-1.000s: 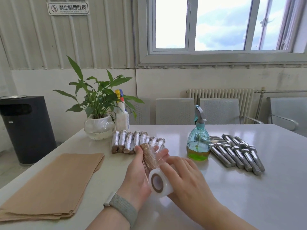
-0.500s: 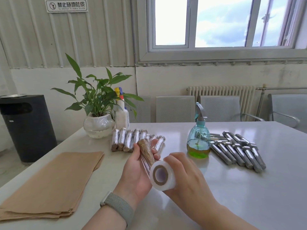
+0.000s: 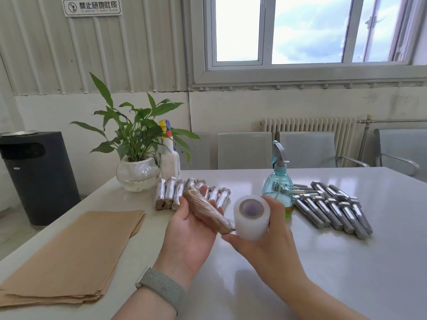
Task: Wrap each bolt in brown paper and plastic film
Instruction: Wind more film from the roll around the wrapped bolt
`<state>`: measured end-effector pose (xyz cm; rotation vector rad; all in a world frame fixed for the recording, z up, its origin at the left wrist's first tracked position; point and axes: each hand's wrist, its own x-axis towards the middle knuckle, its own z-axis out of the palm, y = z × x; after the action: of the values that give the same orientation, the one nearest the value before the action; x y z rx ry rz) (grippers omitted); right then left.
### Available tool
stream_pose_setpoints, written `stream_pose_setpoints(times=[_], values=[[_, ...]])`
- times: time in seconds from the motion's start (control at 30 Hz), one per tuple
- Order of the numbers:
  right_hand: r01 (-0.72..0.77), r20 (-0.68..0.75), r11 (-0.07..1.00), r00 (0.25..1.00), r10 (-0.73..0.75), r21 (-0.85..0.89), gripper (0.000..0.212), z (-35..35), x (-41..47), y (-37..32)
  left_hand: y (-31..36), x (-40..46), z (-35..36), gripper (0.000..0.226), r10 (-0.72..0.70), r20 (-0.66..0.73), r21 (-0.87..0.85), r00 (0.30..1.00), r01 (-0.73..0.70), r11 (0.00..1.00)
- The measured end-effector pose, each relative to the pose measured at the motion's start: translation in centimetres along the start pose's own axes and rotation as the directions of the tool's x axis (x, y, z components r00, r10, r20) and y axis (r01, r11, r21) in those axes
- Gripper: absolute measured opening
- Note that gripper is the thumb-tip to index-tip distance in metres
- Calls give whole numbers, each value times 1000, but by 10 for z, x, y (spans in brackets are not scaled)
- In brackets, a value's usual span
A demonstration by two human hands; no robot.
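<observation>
Bolt, already sheathed in brown paper and partly glossy with film, lies slantwise across the left hand, whose grip cradles it above the desk. Right hand clasps the white film roll, a stubby cylinder on a cardboard core, just beside the bolt's lower end. Keeping the film taut and overlapping each turn should seal it. Behind lie crinkled wrapped bolts; threaded steel bare bolts wait to the right; paper sheets sit left.

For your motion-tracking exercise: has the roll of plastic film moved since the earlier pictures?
Yes. The roll of plastic film, held in the right hand, has shifted right and up, closer to the green spray bottle standing on the table.
</observation>
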<state>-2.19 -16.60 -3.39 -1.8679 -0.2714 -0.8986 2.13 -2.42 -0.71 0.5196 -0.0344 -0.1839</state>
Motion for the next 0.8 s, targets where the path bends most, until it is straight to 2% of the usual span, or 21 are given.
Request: stream_pose_setpoints(times=[0.07, 0.13, 0.2, 0.37, 0.5, 0.57, 0.63, 0.7, 0.8], values=[[-167, 9, 977, 986, 168, 134, 82, -1, 5, 1, -1, 1, -1, 47, 27, 2, 49, 1000, -27, 998], [-308, 73, 909, 951, 300, 282, 70, -3, 9, 2, -3, 2, -4, 44, 61, 9, 96, 998, -61, 994], [-419, 109, 845, 907, 407, 332, 63, -5, 10, 3, -6, 2, -5, 41, 95, 11, 154, 995, -95, 983], [-612, 213, 653, 781, 587, 447, 69, -11, 14, 4, -14, 2, -7, 48, 190, 55, 307, 980, -198, 931], [-743, 445, 441, 660, 605, 503, 56, -17, 15, -8, -15, 5, -9, 53, 313, 112, 496, 943, -326, 805], [-825, 564, 323, 556, 611, 463, 49, -18, 11, -13, -12, 5, -11, 48, 373, 127, 542, 919, -379, 750], [-889, 642, 248, 451, 620, 386, 43, -18, 8, -18, -10, 3, -11, 37, 396, 145, 534, 907, -409, 740], [-910, 672, 251, 412, 615, 329, 44, -18, 7, -20, -10, 1, -9, 32, 386, 156, 495, 909, -410, 766], [-906, 681, 310, 422, 598, 289, 59, -16, 5, -22, -11, 2, -7, 33, 407, 153, 492, 901, -427, 759]])
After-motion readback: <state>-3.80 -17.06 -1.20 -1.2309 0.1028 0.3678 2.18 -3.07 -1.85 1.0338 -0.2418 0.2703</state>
